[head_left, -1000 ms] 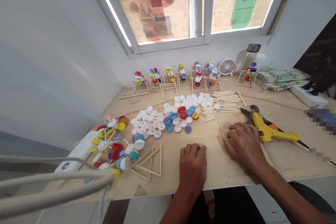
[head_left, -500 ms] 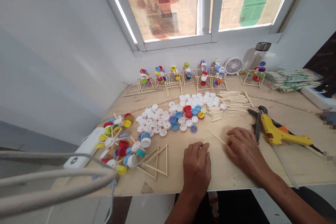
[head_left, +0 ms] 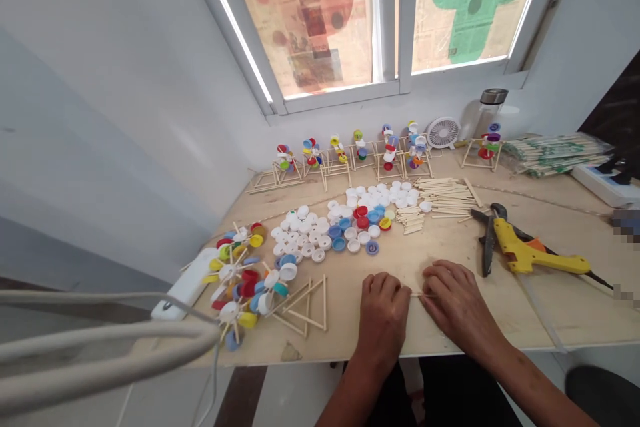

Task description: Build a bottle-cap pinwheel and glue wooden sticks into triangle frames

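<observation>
A thin wooden stick [head_left: 417,294] lies level between my two hands near the table's front edge. Its left end meets the curled fingers of my left hand [head_left: 384,313], which are closed on it. My right hand [head_left: 457,303] pinches the other end, fingers bent over it. Behind the hands are white bottle caps [head_left: 305,230] and blue caps [head_left: 339,243]. Short sticks [head_left: 411,220] and longer sticks [head_left: 447,197] lie behind my right hand. Left of my left hand rest triangle-shaped stick frames [head_left: 325,303].
A yellow glue gun [head_left: 540,255] with its cord lies at the right, beside black pliers [head_left: 489,247]. Wheels of coloured caps [head_left: 249,283] crowd the left. Finished wheel stands [head_left: 340,160] line the wall near a fan [head_left: 443,133]. A cable [head_left: 125,347] crosses the lower left.
My hands have come closer together. The stick, earlier slanted in my right hand alone, now lies level between both hands. The view has shifted slightly.
</observation>
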A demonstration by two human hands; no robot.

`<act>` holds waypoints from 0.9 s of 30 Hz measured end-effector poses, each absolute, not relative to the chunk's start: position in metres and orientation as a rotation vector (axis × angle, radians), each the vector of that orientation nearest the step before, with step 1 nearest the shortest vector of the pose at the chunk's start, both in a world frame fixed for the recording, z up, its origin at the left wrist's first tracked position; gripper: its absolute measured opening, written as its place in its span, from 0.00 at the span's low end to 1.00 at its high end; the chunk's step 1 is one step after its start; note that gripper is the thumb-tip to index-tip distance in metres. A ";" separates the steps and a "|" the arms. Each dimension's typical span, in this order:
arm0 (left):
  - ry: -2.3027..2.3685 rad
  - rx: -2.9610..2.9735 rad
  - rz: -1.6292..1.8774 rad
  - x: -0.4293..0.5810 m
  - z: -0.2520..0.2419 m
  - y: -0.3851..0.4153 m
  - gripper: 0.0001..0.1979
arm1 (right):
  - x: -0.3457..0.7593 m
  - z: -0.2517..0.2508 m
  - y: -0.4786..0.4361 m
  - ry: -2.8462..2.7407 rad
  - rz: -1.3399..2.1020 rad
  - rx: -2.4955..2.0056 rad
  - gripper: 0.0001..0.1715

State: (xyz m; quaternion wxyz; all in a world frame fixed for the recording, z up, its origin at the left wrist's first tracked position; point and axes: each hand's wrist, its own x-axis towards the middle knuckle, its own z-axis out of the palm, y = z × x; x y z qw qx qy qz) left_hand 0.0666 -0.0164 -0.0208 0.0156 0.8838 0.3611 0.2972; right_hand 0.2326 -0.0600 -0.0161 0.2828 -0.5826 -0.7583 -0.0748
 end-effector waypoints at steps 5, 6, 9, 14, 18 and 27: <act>1.145 2.795 0.929 0.068 -0.025 -0.015 0.04 | 0.232 -0.018 -0.058 -2.035 -0.228 -1.532 0.03; 1.155 2.807 0.928 0.068 -0.026 -0.015 0.04 | 0.232 -0.018 -0.057 -2.036 -0.237 -1.530 0.03; 1.165 2.823 0.920 0.069 -0.027 -0.013 0.05 | 0.231 -0.020 -0.056 -2.026 -0.253 -1.534 0.04; 1.195 2.766 0.921 0.070 -0.027 -0.012 0.05 | 0.229 -0.025 -0.055 -1.993 -0.250 -1.558 0.03; 1.198 2.740 0.911 0.070 -0.026 -0.011 0.06 | 0.228 -0.026 -0.055 -1.997 -0.223 -1.570 0.04; 1.168 2.763 0.901 0.070 -0.025 -0.012 0.06 | 0.228 -0.020 -0.057 -2.022 -0.192 -1.562 0.04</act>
